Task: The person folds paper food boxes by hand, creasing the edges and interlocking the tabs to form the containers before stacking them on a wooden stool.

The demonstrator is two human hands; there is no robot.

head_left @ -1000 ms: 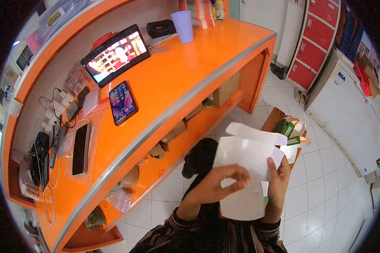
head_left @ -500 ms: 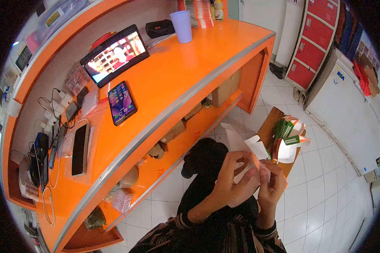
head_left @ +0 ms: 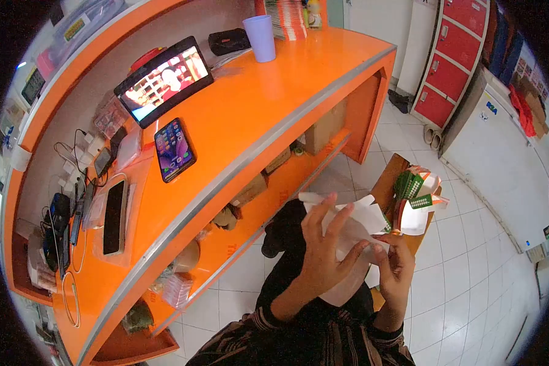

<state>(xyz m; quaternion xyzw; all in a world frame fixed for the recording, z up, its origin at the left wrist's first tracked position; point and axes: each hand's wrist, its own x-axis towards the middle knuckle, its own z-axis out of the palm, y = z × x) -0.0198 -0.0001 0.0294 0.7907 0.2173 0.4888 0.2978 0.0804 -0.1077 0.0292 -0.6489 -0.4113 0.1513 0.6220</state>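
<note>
A thin white paper sheet is between my hands above my lap, its upper edge curling to the left. My left hand lies against it, fingers stretched and spread, the thumb reaching toward the right hand. My right hand pinches the sheet's right edge between thumb and fingers. Just beyond, several folded paper pieces with green and orange print lie on a brown wooden bench. Part of the sheet is hidden behind my left hand.
An orange counter curves along the left, bearing a tablet playing video, a phone with a lit screen, a dark phone and a purple cup. Boxes fill its lower shelf. Red lockers and a white freezer stand right.
My left hand has opened and its fingers have lifted and spread over the sheet. The sheet has turned flatter, its orange edge no longer showing. My right hand keeps pinching it.
</note>
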